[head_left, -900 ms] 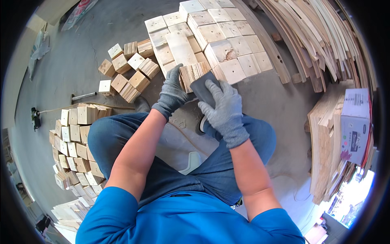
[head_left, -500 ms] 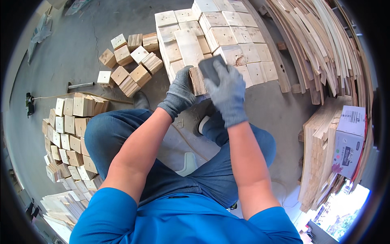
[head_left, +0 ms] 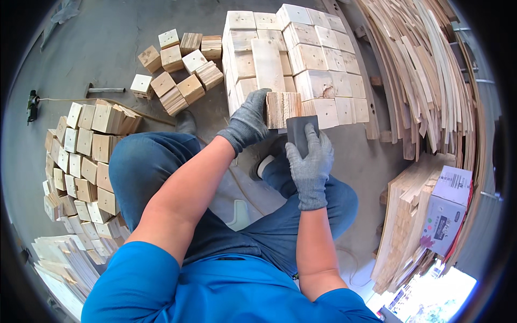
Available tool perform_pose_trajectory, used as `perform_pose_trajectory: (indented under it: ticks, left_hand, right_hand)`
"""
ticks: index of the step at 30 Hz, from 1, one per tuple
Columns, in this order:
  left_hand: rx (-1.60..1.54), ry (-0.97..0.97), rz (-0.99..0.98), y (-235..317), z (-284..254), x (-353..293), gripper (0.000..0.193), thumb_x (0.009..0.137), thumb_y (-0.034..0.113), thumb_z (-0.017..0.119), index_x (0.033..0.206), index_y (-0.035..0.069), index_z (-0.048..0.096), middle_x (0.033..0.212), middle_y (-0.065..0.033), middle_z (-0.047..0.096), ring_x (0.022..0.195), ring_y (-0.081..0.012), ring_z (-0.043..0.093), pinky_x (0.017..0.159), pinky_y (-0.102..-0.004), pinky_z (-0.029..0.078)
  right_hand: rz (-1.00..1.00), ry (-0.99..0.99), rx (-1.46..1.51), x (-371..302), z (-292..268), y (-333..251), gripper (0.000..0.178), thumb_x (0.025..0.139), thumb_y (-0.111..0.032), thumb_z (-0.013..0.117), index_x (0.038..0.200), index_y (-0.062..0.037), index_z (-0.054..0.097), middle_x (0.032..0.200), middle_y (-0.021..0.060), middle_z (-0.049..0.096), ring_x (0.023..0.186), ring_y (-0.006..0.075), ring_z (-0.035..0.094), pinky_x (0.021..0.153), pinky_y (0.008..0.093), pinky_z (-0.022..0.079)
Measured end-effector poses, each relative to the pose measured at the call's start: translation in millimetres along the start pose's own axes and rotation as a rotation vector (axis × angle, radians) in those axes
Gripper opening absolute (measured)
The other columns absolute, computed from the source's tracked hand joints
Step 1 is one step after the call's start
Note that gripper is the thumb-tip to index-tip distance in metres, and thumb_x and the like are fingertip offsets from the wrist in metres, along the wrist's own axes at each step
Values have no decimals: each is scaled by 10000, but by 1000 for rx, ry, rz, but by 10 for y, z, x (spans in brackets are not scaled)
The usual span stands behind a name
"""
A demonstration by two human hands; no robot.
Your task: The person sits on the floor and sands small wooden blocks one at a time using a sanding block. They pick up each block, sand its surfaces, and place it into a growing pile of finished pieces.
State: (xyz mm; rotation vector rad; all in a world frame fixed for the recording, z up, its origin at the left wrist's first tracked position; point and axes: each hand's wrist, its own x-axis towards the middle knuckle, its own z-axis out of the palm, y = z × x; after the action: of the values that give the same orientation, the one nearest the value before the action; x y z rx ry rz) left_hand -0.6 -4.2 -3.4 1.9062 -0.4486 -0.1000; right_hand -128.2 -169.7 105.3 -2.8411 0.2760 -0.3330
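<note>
We record the grey-gloved left hand (head_left: 249,118) clamped on a brown, layered wooden block (head_left: 282,109) near stacked pale wooden blocks (head_left: 326,59); the grey-gloved right hand (head_left: 312,162) grips a flat dark-grey pad (head_left: 300,133). Printed lilac cardboard box (head_left: 442,207): contents hidden.

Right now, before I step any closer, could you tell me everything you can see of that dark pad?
The dark pad is a flat, rectangular piece, nearly black and plain; its exact material cannot be told. It stands roughly upright in the picture, its lower part covered by the gloved right hand, whose fingers lie across its face. Its upper edge overlaps the lower right of the layered wooden piece; whether they touch is unclear.
</note>
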Motion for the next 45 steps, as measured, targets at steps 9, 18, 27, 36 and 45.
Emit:
perform_pose_trajectory:
  ticks: [9, 18, 27, 36, 45]
  left_hand:
    - [26, 30, 58, -43, 97, 48, 1080, 660, 306, 1049, 1515, 50, 441, 1391, -177, 556, 1277, -333, 605, 1151, -409, 500]
    - [-1, 11, 35, -147, 107, 25, 1089, 654, 321, 1054, 1512, 49, 441, 1391, -172, 561, 1281, -327, 606, 1151, -417, 500]
    - [-44, 24, -28, -9, 60, 13, 1008, 682, 291, 1017, 1492, 54, 466, 1388, -222, 542, 1285, -391, 595, 1152, -437, 497]
    - [-3, -3, 20, -96, 161, 83, 1091, 651, 373, 1052, 1491, 36, 443, 1405, -182, 548, 1296, -332, 596, 1151, -416, 490]
    - [9, 17, 42, -31, 31, 11, 961, 760, 324, 964, 1521, 35, 453, 1412, -262, 540, 1353, -429, 555, 1209, -447, 446]
  right_hand:
    - [54, 1, -60, 1242, 315, -44, 691, 851, -426, 843, 1471, -169, 680, 1365, 247, 647, 1230, 442, 647, 1071, 547, 523]
    - [29, -4, -10, 669, 176, -164, 698, 863, -356, 859, 1492, -132, 659, 1408, 267, 613, 1274, 461, 608, 1097, 567, 495]
    - [-31, 3, -63, 201, 100, -150, 697, 852, -371, 861, 1480, -137, 670, 1424, 278, 598, 1294, 464, 590, 1096, 583, 480]
    - [12, 17, -75, 1587, 381, -225, 647, 840, -404, 837, 1423, -155, 710, 1254, 241, 704, 1182, 453, 669, 1034, 557, 539]
    - [-86, -3, -28, -6, 59, -306, 707, 835, -352, 867, 1476, -135, 665, 1417, 258, 597, 1245, 463, 602, 1071, 587, 491]
